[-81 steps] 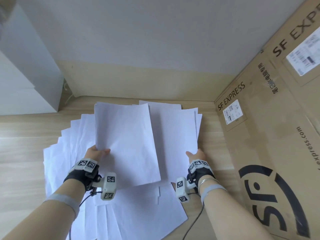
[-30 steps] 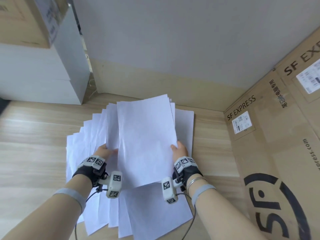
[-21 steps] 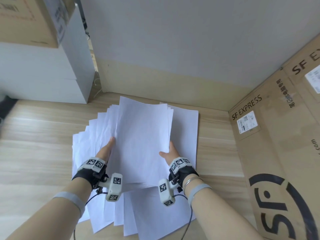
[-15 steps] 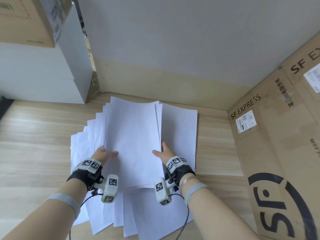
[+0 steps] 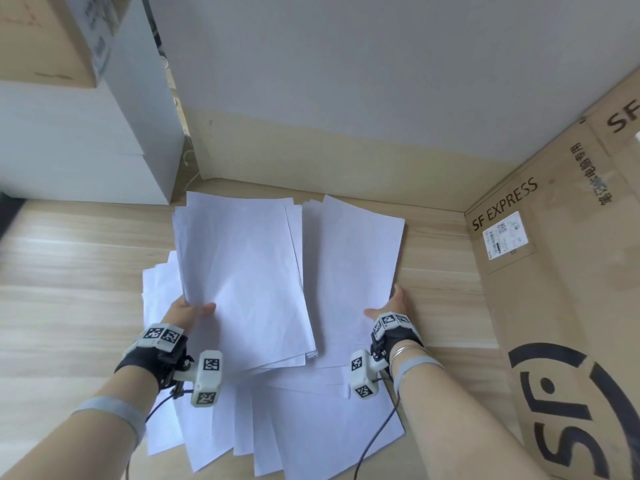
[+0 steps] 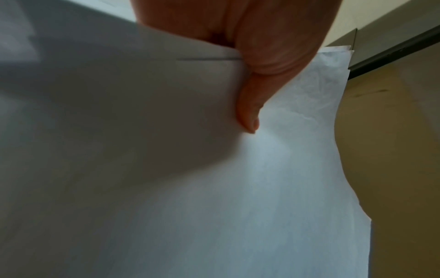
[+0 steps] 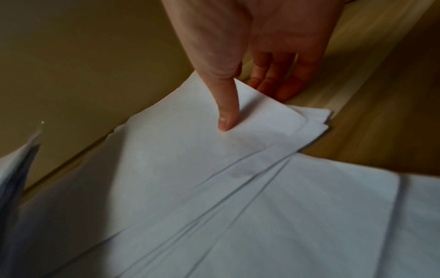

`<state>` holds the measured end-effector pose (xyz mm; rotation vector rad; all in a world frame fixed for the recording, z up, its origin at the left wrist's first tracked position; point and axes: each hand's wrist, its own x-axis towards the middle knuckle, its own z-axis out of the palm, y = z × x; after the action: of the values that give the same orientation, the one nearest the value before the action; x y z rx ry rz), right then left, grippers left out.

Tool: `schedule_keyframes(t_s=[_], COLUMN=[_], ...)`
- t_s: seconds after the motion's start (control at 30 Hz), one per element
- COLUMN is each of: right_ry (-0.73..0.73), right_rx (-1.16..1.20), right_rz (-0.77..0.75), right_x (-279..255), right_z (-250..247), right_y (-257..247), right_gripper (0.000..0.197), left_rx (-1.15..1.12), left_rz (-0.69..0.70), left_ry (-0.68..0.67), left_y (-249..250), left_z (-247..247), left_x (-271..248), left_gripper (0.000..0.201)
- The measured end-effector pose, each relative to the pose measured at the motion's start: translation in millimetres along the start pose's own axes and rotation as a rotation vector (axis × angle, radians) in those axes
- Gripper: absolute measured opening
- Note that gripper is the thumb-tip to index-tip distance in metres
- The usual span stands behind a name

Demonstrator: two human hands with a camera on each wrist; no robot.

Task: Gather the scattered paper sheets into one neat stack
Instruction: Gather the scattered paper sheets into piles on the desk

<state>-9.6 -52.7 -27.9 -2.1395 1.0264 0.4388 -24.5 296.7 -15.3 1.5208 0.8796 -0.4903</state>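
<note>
Several white paper sheets lie fanned out on the wooden floor (image 5: 69,271). My left hand (image 5: 190,311) grips a bundle of sheets (image 5: 242,271) by its left edge, thumb (image 6: 247,112) on top, and the bundle (image 6: 297,169) is tilted up off the rest. To its right lies a flat pile (image 5: 349,265). My right hand (image 5: 393,308) is at that pile's right edge. Its thumb (image 7: 226,112) presses on the top sheet (image 7: 190,150), and its straight fingers (image 7: 281,84) touch the floor beside the edge. More loose sheets (image 5: 311,427) spread toward me between my forearms.
A large SF Express cardboard box (image 5: 554,306) stands close on the right. A white cabinet (image 5: 86,140) with a cardboard box (image 5: 41,39) on top is at the back left. The wall (image 5: 346,81) runs just behind the papers.
My right hand has let go of the bundle's right edge and moved right to the edge of the flat pile. The left hand keeps the bundle, which has shifted left.
</note>
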Motion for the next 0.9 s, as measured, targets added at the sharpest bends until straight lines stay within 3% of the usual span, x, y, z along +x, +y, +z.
schedule_keyframes(t_s=[0.1, 0.17, 0.3, 0.53, 0.63, 0.77, 0.9], right_ry=[-0.022, -0.002, 0.055, 0.2, 0.191, 0.103, 0.091], right_rx=[0.006, 0.016, 0.021, 0.035, 0.012, -0.055, -0.138], right_rz=[-0.005, 0.0, 0.012, 0.0, -0.036, -0.029, -0.032], right_x=[4, 3, 1, 2, 3, -2, -2], right_z=[-2, -7, -22, -39, -38, -32, -22], right_y=[5, 7, 9, 18, 19, 13, 14], right_gripper=[0.047, 0.037, 0.033, 0.027, 0.019, 0.002, 0.031], left_rx=[-0.001, 0.004, 0.016, -0.034, -0.043, -0.045, -0.029], left_rz=[0.005, -0.009, -0.034, -0.02, -0.017, -0.006, 0.003], left_ry=[-0.001, 0.009, 0.03, 0.027, 0.022, 0.01, 0.003], left_y=[2, 2, 1, 0, 0, 0, -1], left_z=[0, -2, -8, -9, -7, -5, -5], left_x=[2, 5, 10, 16, 15, 12, 8], left_gripper=[0.022, 0.028, 0.038, 0.024, 0.012, 0.02, 0.012])
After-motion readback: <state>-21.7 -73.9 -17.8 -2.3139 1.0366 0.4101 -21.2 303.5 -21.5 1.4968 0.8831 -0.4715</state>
